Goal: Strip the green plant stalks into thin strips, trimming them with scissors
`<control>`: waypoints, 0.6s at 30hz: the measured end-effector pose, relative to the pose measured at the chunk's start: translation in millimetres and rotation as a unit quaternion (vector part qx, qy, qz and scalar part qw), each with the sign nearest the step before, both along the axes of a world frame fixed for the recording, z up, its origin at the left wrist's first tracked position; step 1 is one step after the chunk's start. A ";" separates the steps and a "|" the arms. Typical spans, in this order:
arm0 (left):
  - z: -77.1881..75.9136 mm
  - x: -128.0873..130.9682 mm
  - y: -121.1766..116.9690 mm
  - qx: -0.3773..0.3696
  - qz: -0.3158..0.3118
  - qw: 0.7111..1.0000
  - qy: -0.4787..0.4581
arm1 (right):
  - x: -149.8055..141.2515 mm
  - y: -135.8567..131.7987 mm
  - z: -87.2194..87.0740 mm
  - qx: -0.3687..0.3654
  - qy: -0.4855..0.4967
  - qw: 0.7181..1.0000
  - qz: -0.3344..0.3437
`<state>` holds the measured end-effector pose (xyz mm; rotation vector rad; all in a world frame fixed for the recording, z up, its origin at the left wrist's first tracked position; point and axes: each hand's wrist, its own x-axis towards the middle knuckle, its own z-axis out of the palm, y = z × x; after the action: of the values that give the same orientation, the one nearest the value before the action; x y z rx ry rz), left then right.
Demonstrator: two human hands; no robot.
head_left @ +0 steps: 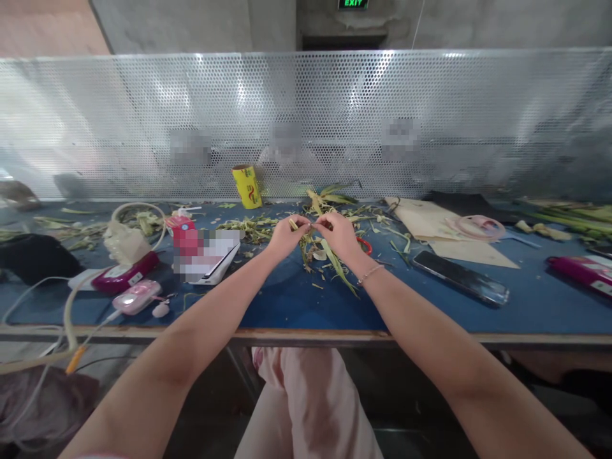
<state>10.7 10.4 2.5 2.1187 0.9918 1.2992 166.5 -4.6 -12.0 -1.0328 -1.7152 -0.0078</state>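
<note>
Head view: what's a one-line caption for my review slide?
Left hand and right hand close together over leafy plant scraps on a blue tabletop.

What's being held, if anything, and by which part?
The left hand holds a yellowish piece; which part, and whether the right hand holds anything, can't be told.

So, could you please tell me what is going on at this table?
A person sits at a blue table, left hand and right hand close together at the fingertips. The left seems to hold a thin yellowish piece, too small to identify. Plant scraps lie around the hands, a yellow container stands beyond them, and a phone lies to the right.
</note>
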 end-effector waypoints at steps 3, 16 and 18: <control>2.0 1.6 -3.2 -0.017 -0.002 1.000 -0.012 | -0.8 -0.3 -0.5 -0.006 0.015 1.000 0.003; -2.2 1.1 5.8 -0.059 -0.008 0.992 -0.115 | 0.4 -1.2 5.2 -0.023 -0.024 0.997 0.070; -3.8 0.5 8.2 -0.066 -0.015 0.989 -0.134 | 2.2 -0.6 5.2 -0.020 -0.055 0.995 0.082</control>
<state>11.2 18.7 -1.4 1.7977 0.9013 1.4175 168.7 -5.2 -6.8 -0.9318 -1.9028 0.0776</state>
